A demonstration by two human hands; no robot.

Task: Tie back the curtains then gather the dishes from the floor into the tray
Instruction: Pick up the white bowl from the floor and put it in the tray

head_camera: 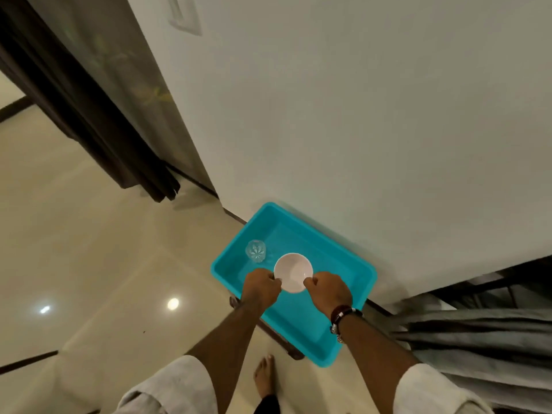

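Bowl (293, 272) pinched between left hand (261, 286) and right hand (330, 289) above turquoise tray (343, 264).

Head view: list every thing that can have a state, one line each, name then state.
white bowl: upright, empty, held over the tray by both hands
left hand: pinching the bowl's left rim
right hand: pinching the bowl's right rim
clear glass: upright in the tray's far left corner
turquoise tray: on the floor against the wall
dark curtain: hanging, bunched together
grey curtain: gathered in folds
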